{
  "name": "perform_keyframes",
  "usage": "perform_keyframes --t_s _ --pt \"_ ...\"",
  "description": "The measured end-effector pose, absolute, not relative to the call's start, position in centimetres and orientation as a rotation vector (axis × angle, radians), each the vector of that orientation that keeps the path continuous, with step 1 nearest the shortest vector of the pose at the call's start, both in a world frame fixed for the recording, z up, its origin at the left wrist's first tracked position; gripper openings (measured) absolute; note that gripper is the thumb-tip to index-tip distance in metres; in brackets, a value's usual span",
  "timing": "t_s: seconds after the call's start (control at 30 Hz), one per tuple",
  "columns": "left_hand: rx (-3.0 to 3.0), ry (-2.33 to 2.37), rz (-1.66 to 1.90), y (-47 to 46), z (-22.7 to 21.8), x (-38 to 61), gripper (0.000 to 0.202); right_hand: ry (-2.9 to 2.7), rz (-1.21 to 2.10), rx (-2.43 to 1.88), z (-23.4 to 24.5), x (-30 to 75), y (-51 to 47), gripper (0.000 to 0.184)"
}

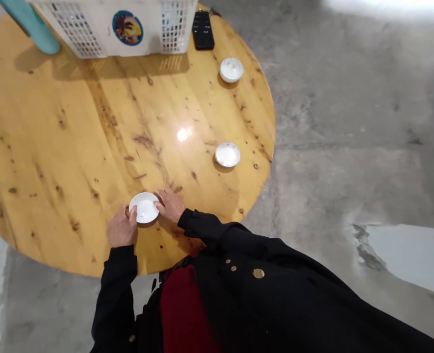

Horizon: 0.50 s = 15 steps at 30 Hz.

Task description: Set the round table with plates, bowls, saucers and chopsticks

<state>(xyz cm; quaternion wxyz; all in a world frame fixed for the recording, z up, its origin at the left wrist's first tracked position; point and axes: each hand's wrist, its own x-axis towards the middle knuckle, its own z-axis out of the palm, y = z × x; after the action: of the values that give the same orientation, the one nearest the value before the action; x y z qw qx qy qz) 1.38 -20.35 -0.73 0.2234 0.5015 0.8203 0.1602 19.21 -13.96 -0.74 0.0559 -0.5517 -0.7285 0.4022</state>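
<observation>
Small white dish [144,208] is at the near side of the round wooden table [65,162], not far from the edge in front of the person. Both hands clamped on it from opposite sides: left hand [123,226] has its thumb over the rim, right hand [171,206] likewise, other fingers mostly hidden. Can't tell if the dish sits flat on the wood or is slightly lifted. Main risk, my read: slip. Rim looks smooth and thumb contact is small, so a light or uneven pinch could let one side drop and tip it. If one hand lets go early, same result. Close to the edge, a fumble could send it onto the hard grey floor [330,122], likely a chip or break. Second risk: the nearer bowl [227,155] stands beyond the right hand, toward the right edge; a wide swing of the right sleeve [209,228] could knock it. Farther bowl [232,70] is also near that edge, close to the black phone [203,37]; lower risk, out past the arms. White basket [152,39] is well apart, so a clash there looks unlikely.
</observation>
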Motion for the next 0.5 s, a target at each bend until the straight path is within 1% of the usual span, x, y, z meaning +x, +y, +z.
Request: perform_keyframes --t_s 0.13,0.23,0.33,0.43,0.5 --pt "1.169 1.969 0.620 -20.2 -0.4 1.6 0.029 -1.935 1.445 -1.629 -1.8 20.0 -14.1 0.025" --pt "1.100 1.905 0.658 -18.4 1.1 4.2 0.023 -1.673 1.462 -1.616 -2.0 22.4 -13.4 0.027" --pt "1.179 1.728 0.691 -15.1 2.7 9.0 0.023 -1.526 1.285 -1.619 -1.0 27.2 -11.6 0.030" --pt "1.312 1.577 0.655 -11.1 3.6 14.8 0.024 -1.471 0.966 -1.747 0.3 33.4 -9.1 0.034" --pt "1.419 1.521 0.617 -8.5 3.7 18.7 0.025 -1.433 0.814 -1.831 0.9 37.3 -7.3 0.040"
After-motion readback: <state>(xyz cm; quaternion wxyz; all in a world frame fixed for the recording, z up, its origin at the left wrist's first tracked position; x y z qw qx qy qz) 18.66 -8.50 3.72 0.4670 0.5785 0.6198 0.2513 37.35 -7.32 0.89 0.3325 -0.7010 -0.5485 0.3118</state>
